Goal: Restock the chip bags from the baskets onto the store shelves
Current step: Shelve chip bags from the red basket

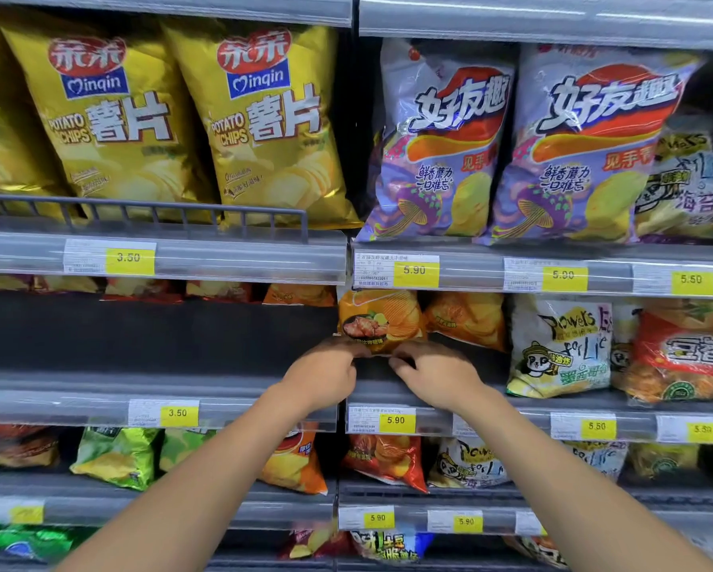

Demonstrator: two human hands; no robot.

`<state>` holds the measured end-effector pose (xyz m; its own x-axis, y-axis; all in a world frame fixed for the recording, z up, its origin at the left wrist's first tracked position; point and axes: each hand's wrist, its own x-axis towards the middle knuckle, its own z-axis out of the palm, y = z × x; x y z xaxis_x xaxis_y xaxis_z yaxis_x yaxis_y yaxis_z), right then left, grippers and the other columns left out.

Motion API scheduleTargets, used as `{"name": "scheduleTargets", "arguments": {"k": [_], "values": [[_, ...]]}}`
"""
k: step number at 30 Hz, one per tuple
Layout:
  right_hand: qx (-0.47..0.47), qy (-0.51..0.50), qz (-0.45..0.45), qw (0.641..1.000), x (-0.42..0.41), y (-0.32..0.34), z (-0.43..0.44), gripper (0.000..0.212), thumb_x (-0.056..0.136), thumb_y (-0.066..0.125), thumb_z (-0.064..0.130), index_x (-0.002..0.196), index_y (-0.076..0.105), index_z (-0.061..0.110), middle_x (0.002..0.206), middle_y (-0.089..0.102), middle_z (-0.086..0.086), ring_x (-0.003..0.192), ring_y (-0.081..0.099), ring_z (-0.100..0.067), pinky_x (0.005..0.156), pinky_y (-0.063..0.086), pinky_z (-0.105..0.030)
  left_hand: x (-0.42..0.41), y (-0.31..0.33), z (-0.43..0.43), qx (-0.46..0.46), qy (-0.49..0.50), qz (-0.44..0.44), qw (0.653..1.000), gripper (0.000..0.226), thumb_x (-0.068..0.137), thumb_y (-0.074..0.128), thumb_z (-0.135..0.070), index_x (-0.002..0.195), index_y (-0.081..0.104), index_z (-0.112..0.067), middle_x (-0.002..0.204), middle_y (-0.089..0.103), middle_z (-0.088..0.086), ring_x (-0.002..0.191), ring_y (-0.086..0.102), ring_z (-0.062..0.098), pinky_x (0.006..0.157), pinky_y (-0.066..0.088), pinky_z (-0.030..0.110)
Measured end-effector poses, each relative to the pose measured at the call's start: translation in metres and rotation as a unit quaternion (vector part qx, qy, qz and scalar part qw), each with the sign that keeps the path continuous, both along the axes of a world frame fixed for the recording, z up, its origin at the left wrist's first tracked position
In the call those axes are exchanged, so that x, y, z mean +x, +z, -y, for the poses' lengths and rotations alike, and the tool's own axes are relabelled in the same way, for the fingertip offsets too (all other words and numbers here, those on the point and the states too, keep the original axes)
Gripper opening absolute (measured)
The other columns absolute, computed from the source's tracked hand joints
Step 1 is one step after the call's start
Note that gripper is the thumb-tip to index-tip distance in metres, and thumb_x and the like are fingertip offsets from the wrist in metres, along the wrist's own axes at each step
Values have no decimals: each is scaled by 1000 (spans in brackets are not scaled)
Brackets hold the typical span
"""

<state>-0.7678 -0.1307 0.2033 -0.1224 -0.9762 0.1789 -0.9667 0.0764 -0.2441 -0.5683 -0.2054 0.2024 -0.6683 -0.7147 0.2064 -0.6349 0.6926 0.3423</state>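
Obs., middle shelf, right-hand bay, left end.

- Orange chip bag (381, 317) stands upright, long axis vertical. Its top is hidden behind the price rail of the shelf above. A second orange bag (466, 319) sits just to its right and a little farther back.
- Left hand (326, 377): fingers curled, pinching the bag's lower left corner.
- Right hand (435, 373): fingers curled, pinching the lower right corner.
- The bag lies straight beyond and just above both hands. The hands are level, one at each end of the bottom seam, so neither is nearer.
- The bottom seam hangs near the shelf deck (491, 392), above the 5.90 tag (395, 420). Cannot tell whether it touches.

Judgement: placing step, nearly done. The remaining move would be a short push away from the person and down, keeping the vertical axis so the bag seats in line with its neighbour. Risk: the bag tips forward once it is let go.

Baskets not in view.
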Motion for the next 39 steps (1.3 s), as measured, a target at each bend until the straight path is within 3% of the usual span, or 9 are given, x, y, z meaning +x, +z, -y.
{"name": "scheduleTargets", "arguments": {"k": [8, 12, 18, 22, 24, 27, 30, 39], "values": [[4, 6, 25, 1000, -1, 0, -1, 37, 101, 46, 56, 124, 65, 34, 133, 62, 5, 118, 59, -22, 96, 49, -38, -2, -2, 0, 15, 15, 2, 1000, 47, 103, 45, -14, 145, 58, -29, 148, 56, -1, 135, 50, 19, 106, 46, 32], [-1, -2, 24, 1000, 4, 2, -10, 36, 100, 45, 58, 121, 66, 38, 128, 67, 5, 114, 61, -23, 93, 51, -39, 1, -4, -5, 0, 17, 7, 1000, 37, 107, 47, -36, 142, 58, -31, 141, 63, -2, 126, 59, 22, 97, 51, 35], [-27, -38, -1, 999, 15, 2, -36, 45, 101, 42, 60, 133, 63, 34, 129, 68, 6, 122, 60, -23, 99, 46, -43, 13, -8, -24, -53, 19, 45, 997, 50, 106, 39, -58, 144, 55, -29, 139, 64, -4, 127, 60, 21, 97, 52, 41], [-101, -58, -18, 993, 24, -5, -65, 49, 101, 49, 54, 141, 56, 27, 131, 63, 3, 127, 53, -23, 103, 42, -44, 22, -11, -48, -128, -6, 22, 991, 55, 103, 36, -59, 146, 53, -28, 143, 60, -4, 135, 51, 20, 106, 45, 42], [-122, -71, -14, 990, 28, -9, -84, 54, 99, 53, 53, 146, 53, 25, 145, 54, 2, 139, 44, -20, 113, 36, -45, 28, -14, -63, -143, -19, 15, 989, 65, 100, 29, -63, 150, 50, -28, 152, 53, -4, 144, 42, 19, 117, 37, 44], [-134, -102, -4, 986, 34, -17, -121, 61, 99, 55, 53, 152, 46, 26, 160, 39, 2, 150, 29, -20, 122, 25, -47, 37, -22, -88, -144, -35, 5, 989, 62, 103, 37, -61, 158, 39, -30, 167, 34, -3, 159, 20, 20, 129, 19, 47], [-123, -141, -19, 982, 40, -26, -165, 64, 98, 56, 54, 154, 42, 26, 164, 33, 0, 153, 24, -22, 123, 22, -49, 44, -29, -117, -153, -56, -2, 987, 63, 105, 42, -59, 161, 32, -31, 172, 23, -2, 162, 7, 21, 130, 9, 47], [-37, -263, -30, 964, 47, -62, -331, 68, 100, 52, 58, 158, 32, 29, 168, 22, 4, 155, 17, -21, 125, 21, -51, 34, -67, -224, -147, -139, 20, 979, 69, 105, 42, -61, 164, 25, -30, 174, 15, -1, 162, 0, 24, 130, 5, 51]]}}
